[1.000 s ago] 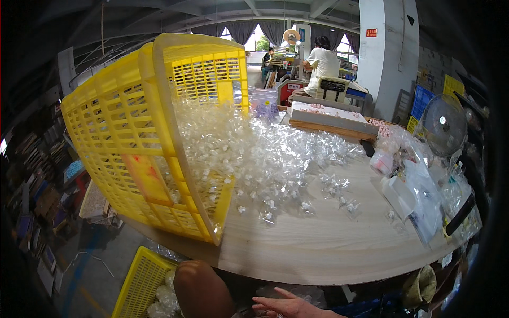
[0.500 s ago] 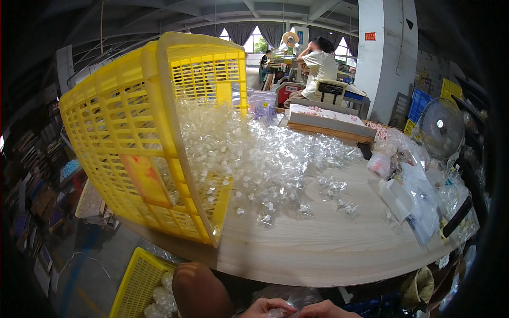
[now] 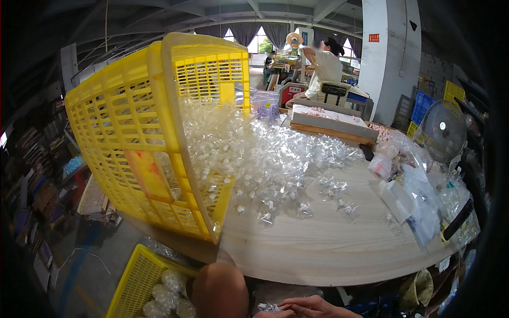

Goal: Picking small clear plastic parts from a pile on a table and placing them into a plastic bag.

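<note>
At the lower edge my right hand (image 3: pixel 308 305) reaches leftward, its fingers together and bent over my left hand (image 3: pixel 274 314). Only a strip of the left hand shows; the frame cuts off the rest. Crinkled clear plastic bag (image 3: pixel 269 307) pokes out at the fingers, and both hands look closed on it. Above them, a heap of small clear packets (image 3: pixel 275 159) with white bits inside spills over the wooden table (image 3: pixel 297 254). The packets come out of a large yellow crate (image 3: pixel 127 122) lying on its side at the left.
Below the table's left edge, a second yellow crate (image 3: pixel 130 275) holds several clear plastic bundles (image 3: pixel 168 289), beside my knee (image 3: pixel 220 291). A fan (image 3: pixel 444 130), plastic bags (image 3: pixel 419 196) and a white tray (image 3: pixel 331 119) stand to the right. Farther back sits another person (image 3: pixel 326 66).
My hands have shifted slightly and come together, the right now over the left. My knee appears farther right. The person behind has raised an arm away from the head.
</note>
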Tool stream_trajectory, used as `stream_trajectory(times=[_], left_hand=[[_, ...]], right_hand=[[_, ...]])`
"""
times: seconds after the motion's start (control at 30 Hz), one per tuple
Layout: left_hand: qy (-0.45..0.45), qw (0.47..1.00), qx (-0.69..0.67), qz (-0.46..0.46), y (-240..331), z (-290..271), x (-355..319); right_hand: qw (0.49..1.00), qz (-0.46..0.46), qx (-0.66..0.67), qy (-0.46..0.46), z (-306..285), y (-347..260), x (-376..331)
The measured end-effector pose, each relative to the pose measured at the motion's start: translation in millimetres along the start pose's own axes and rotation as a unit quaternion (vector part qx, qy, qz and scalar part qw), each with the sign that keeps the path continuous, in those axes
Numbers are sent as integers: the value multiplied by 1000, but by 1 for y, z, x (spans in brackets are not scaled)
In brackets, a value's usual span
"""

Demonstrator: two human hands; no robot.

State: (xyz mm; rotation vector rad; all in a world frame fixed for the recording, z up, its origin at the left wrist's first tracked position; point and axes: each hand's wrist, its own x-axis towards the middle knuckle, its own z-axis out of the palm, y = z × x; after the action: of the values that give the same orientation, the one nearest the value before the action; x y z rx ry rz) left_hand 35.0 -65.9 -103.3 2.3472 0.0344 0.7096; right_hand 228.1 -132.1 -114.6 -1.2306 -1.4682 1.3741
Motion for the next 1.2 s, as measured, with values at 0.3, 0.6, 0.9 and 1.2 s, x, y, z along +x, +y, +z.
stream_trajectory(times=[0.3, 0.6, 0.9, 1.2], left_hand=[[32, 978, 181, 100, -19, 4, -7], [134, 955, 265, 13, -17, -1, 5], [-138, 976, 86, -147, -32, 8, -70], [100, 969, -145, -171, 6, 26, -45]], right_hand=[[992, 10, 125, -15, 5, 21, -3], [926, -163, -341, 6, -19, 7, -6], [831, -118, -543, -23, -39, 20, -48], [882, -115, -457, 19, -40, -7, -51]])
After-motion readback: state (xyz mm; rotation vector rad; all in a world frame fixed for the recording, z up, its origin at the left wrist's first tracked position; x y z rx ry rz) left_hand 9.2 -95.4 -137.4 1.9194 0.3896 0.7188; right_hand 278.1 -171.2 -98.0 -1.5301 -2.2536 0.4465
